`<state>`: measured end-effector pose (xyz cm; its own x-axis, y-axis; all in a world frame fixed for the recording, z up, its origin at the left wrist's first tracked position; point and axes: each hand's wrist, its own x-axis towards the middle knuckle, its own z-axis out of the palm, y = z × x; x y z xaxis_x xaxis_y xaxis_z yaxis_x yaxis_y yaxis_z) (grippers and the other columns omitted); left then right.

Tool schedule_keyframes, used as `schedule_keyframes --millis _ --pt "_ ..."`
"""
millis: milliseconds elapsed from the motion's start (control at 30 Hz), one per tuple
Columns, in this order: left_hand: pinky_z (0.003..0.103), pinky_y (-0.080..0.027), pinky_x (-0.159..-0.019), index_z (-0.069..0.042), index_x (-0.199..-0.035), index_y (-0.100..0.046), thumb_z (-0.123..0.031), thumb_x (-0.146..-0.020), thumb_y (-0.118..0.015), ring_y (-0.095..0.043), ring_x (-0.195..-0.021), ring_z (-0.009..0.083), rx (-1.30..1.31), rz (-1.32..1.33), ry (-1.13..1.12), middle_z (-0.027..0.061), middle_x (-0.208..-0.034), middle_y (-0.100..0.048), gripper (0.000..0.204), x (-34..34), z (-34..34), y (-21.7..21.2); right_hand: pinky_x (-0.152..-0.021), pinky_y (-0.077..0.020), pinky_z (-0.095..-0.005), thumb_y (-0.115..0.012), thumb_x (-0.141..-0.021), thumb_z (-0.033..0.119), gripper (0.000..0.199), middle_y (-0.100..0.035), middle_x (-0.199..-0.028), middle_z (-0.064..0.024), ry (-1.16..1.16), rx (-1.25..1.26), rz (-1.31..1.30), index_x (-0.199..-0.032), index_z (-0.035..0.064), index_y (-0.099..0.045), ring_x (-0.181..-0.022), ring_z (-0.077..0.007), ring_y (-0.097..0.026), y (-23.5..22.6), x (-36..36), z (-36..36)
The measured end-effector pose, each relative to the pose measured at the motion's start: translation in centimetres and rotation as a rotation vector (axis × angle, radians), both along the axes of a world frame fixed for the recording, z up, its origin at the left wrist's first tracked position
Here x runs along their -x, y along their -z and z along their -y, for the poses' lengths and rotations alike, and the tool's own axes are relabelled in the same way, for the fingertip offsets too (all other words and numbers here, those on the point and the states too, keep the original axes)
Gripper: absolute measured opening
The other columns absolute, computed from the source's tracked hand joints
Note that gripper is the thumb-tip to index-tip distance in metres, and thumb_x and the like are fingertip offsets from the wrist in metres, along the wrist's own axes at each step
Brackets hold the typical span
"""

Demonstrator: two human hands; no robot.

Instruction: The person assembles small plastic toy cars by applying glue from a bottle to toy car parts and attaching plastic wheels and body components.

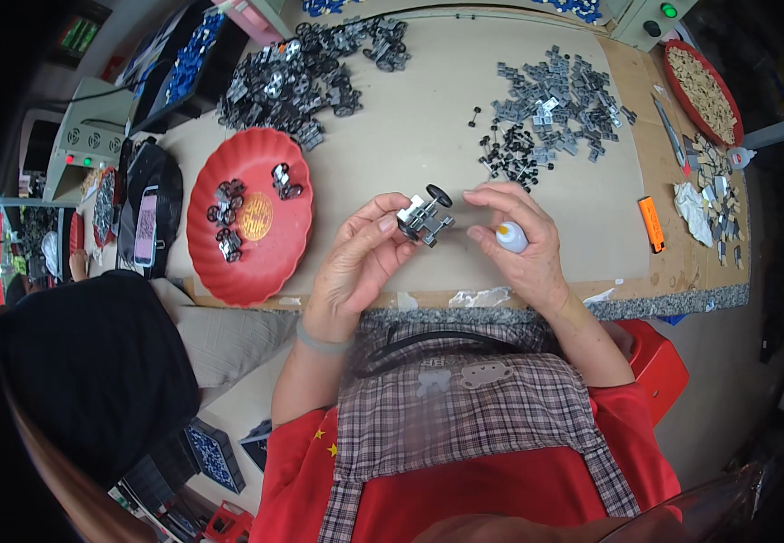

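Assemblies (229, 244) in plate (270, 264), pile (288, 77) behind plate, parts (550, 107) right of pile

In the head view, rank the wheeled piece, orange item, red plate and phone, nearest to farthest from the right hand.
1. Wheeled piece: in the left hand.
2. Orange item: right of the right hand.
3. Red plate: left, past that hand.
4. Phone: far left, beyond the plate.

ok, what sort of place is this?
Probably a small assembly workshop: grey pieces and black wheeled parts lie heaped on the bench, and the left hand holds a small wheeled piece.
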<state>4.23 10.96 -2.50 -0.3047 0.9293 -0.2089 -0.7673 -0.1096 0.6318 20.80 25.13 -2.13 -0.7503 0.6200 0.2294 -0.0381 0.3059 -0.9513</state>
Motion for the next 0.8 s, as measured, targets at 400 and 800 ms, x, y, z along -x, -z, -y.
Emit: schedule_keyframes --millis 400,800 --pt "0.029 -0.052 -0.077 0.002 -0.114 -0.054 -0.023 -0.100 -0.046 -0.061 -0.089 0.0158 0.034 0.216 0.134 0.0123 -0.100 -0.062 0.030 -1.5 3.4 1.0 -0.077 -0.0493 -0.0243 -0.070 -0.076 -0.001 0.023 -0.055 -0.109 -0.0074 -0.240 -0.116 -0.035 -0.099 0.0036 -0.069 -0.092 -0.0121 -0.059 -1.0 2.3 1.2" --pt "0.037 -0.056 -0.084 -0.002 -0.113 -0.051 -0.013 -0.097 -0.045 -0.060 -0.098 0.0161 0.020 0.038 0.044 0.0090 -0.105 -0.056 0.020 -3.0 3.4 -0.3 -0.079 -0.0481 -0.0240 -0.071 -0.082 0.010 0.015 -0.055 -0.104 -0.0022 -0.353 0.291 0.131 -0.094 0.0007 -0.069 -0.089 -0.0102 -0.057 -0.5 1.9 1.6"
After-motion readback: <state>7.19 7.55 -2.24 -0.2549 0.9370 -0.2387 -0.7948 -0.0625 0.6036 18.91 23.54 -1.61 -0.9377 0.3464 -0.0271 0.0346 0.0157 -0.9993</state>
